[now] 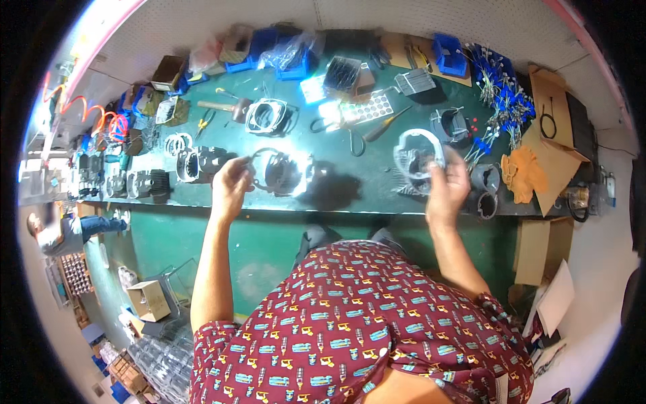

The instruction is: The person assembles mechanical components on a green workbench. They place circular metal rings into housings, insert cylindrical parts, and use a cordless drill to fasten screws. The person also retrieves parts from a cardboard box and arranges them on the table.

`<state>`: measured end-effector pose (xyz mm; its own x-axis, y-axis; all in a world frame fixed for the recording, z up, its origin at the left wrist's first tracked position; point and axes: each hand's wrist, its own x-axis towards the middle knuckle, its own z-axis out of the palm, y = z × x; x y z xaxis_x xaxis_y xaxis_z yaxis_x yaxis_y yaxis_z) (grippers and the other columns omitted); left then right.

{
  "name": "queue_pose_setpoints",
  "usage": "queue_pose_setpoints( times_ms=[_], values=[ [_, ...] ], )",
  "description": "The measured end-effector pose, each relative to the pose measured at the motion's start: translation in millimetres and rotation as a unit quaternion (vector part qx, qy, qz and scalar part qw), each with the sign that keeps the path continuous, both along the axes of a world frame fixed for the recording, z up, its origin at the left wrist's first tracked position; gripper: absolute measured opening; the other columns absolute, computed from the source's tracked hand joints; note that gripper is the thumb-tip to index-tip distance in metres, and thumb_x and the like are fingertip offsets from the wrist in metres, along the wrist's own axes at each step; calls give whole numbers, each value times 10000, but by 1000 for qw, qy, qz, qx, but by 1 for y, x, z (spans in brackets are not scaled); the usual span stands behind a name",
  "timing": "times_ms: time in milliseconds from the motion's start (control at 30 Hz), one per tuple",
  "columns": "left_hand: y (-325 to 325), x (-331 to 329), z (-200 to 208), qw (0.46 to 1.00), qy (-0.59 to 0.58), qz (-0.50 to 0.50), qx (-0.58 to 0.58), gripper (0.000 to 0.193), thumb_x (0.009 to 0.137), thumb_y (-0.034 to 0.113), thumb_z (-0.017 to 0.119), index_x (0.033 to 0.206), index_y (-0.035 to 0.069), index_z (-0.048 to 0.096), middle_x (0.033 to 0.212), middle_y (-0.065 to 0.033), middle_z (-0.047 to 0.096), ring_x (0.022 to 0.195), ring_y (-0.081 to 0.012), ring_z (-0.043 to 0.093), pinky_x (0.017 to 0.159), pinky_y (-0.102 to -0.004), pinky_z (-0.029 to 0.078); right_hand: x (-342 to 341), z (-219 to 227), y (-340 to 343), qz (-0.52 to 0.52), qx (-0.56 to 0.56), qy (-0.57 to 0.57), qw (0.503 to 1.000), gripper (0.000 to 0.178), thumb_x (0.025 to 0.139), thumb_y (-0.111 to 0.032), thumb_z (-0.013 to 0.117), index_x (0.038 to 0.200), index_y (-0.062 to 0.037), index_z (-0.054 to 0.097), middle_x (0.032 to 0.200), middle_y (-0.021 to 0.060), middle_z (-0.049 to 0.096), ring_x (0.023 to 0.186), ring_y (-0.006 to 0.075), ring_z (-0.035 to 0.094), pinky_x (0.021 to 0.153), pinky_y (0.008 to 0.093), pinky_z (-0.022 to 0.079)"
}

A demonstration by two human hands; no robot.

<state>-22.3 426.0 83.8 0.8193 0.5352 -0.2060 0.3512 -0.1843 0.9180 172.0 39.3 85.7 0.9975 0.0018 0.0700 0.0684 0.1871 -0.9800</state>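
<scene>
My right hand (447, 188) is closed on the edge of a silver metal ring (406, 149), holding it tilted above the bench. My left hand (232, 180) pinches the rim of a thin dark ring (257, 184), which looks like a gasket. This ring is over or beside a brightly lit metal housing (296, 176); glare hides whether they touch. Below the silver ring lies a finned grey metal part (405, 186), partly covered by it. Left of my left hand stand cast metal housings (188, 165).
The green workbench (343, 195) carries a mallet (222, 106), scissors (356, 143), a screwdriver (387, 124) and another round housing (266, 116). Blue-capped wires (501, 101), an orange glove (521, 175) and cardboard lie right. Blue bins (449, 55) line the back. A person (67, 232) is far left.
</scene>
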Motion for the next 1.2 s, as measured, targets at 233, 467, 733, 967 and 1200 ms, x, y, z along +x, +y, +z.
queue_pose_setpoints(
  times_ms=[233,467,733,967,1200],
  values=[
    [26,22,-19,983,3,-167,71,255,994,4,547,1236,-28,621,829,-70,636,719,-109,593,654,-280,540,-60,-68,111,26,-63,74,995,337,916,55,652,1241,66,565,1098,96,675,944,114,633,825,249,519],
    [43,13,-49,994,2,-113,6,360,986,222,679,1252,-16,625,864,-62,664,713,-98,611,613,-278,570,-91,-71,148,-30,-114,75,990,335,912,39,669,1229,75,567,1031,102,684,883,110,636,757,245,521],
    [29,13,-75,991,9,-131,20,305,931,88,696,1188,-63,634,806,-95,699,673,-102,644,574,-274,577,-102,-83,156,-53,-105,76,990,319,916,36,666,1219,74,575,1024,96,687,874,114,635,744,253,516],
    [34,21,-60,993,13,-115,22,246,961,128,645,1144,-35,670,839,-87,707,660,-100,621,568,-272,554,-104,-88,154,-68,-85,83,991,328,914,27,670,1227,65,579,959,66,670,797,92,611,687,239,511],
    [19,33,-57,977,-1,-142,156,296,844,40,696,1119,-65,669,719,-162,698,620,-190,674,599,-344,534,-99,-86,157,-50,-87,86,991,327,916,24,668,1229,62,579,980,74,675,808,94,614,689,243,516]
  ],
)
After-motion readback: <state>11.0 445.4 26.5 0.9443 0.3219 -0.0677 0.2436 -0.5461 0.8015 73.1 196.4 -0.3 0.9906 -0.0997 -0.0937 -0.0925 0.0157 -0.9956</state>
